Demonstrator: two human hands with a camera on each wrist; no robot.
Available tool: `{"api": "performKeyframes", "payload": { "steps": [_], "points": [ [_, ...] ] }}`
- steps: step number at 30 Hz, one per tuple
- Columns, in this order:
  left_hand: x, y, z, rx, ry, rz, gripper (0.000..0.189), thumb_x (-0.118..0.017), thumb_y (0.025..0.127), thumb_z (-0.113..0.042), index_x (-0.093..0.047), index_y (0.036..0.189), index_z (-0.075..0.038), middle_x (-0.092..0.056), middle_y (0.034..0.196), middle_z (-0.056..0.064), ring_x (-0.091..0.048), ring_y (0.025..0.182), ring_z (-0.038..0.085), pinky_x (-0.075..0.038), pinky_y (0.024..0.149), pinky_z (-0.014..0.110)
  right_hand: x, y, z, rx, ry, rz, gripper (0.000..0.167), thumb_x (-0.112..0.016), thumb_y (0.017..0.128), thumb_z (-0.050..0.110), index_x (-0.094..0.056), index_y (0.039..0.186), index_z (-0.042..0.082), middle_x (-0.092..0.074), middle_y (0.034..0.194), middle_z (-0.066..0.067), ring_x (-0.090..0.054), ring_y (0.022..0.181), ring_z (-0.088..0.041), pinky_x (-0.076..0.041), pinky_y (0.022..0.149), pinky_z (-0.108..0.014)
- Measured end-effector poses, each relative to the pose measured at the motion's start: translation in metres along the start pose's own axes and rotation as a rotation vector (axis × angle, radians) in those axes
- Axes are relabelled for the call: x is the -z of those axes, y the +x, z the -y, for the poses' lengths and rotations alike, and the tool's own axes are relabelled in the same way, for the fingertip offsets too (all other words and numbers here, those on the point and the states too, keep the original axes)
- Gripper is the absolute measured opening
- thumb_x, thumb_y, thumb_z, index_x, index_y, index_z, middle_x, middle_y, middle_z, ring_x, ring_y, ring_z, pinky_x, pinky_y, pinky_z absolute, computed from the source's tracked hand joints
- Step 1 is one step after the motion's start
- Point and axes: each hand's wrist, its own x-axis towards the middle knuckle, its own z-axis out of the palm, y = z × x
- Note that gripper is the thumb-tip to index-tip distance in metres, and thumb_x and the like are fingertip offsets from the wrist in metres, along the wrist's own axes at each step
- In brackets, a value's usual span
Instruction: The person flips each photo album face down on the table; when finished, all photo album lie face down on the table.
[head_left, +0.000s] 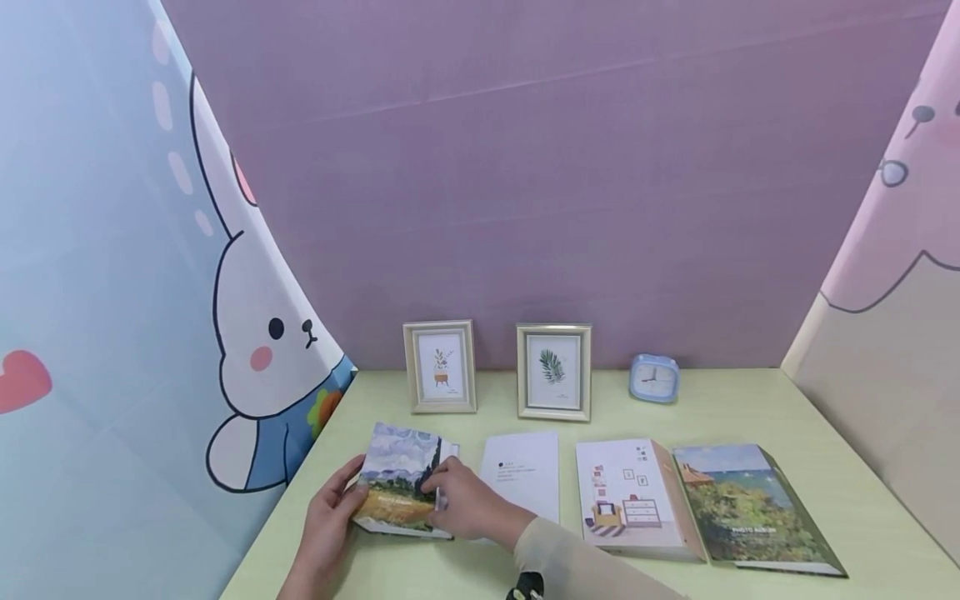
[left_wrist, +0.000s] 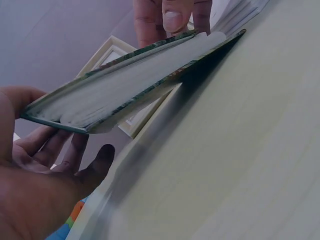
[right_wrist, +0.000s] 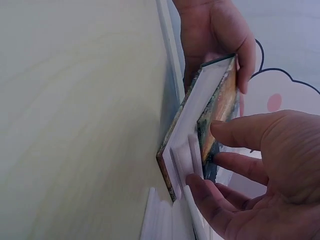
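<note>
A photo album (head_left: 396,467) with a painted landscape cover is tilted up off the table's left part. My left hand (head_left: 330,510) grips it at the spine side, thumb against the cover edge and fingers behind. At the opposite edge, my right hand (head_left: 474,503) pinches the front cover, its thumb on the picture. In the right wrist view the white pages (right_wrist: 204,95) show between the covers, and the right fingers (right_wrist: 207,200) are by their loose edge. The left wrist view shows the album's lower edge (left_wrist: 135,82), the back cover slanting down toward the table.
Right of the album lie a white booklet (head_left: 528,467), a thick book with a room drawing (head_left: 626,500) and another photo album (head_left: 750,504). Behind stand two picture frames (head_left: 414,367) and a blue clock (head_left: 654,379). Printed fabric walls enclose the table (head_left: 405,575).
</note>
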Motion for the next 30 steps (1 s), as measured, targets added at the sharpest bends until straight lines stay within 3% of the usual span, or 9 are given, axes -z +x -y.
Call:
{"api": "performKeyframes", "payload": {
  "steps": [7,17,24,30],
  "points": [
    [-0.002,-0.001,-0.002,-0.018,-0.082,0.024,0.060,-0.065,0.105,-0.021,-0.042,0.159,-0.010,-0.034,0.167,0.006,-0.051,0.131,0.002,-0.056,0.096,0.023,0.001,0.000,0.001,0.000,0.047,-0.003,0.044,-0.082,0.089,0.014,-0.070,0.131,0.009,-0.052,0.125,0.000,-0.055,0.087,-0.003,-0.054,0.077,-0.023],
    [-0.003,-0.007,-0.010,0.004,-0.164,0.028,0.057,-0.063,0.107,-0.025,-0.043,0.159,-0.015,-0.034,0.165,0.002,-0.059,0.126,0.010,-0.059,0.095,0.030,0.003,-0.003,0.006,0.005,0.085,-0.001,0.042,-0.081,0.091,0.019,-0.070,0.132,0.013,-0.051,0.123,0.005,-0.056,0.093,-0.005,-0.055,0.079,-0.025],
    [-0.005,-0.012,-0.016,-0.053,-0.169,0.061,0.053,-0.052,0.112,-0.027,-0.040,0.160,-0.008,-0.039,0.162,0.007,-0.059,0.127,0.010,-0.058,0.098,0.030,0.003,-0.003,0.008,0.010,0.148,-0.001,0.045,-0.083,0.093,0.026,-0.068,0.134,0.016,-0.051,0.121,0.004,-0.060,0.099,-0.011,-0.056,0.079,-0.025],
    [-0.004,-0.013,-0.017,-0.071,-0.183,0.107,0.053,-0.048,0.113,-0.027,-0.039,0.159,-0.004,-0.051,0.152,-0.003,-0.060,0.128,0.012,-0.056,0.100,0.030,0.002,-0.001,0.007,-0.007,0.220,-0.005,0.051,-0.085,0.091,0.034,-0.066,0.136,0.022,-0.052,0.117,0.002,-0.061,0.103,-0.016,-0.057,0.077,-0.025]
  ]
}}
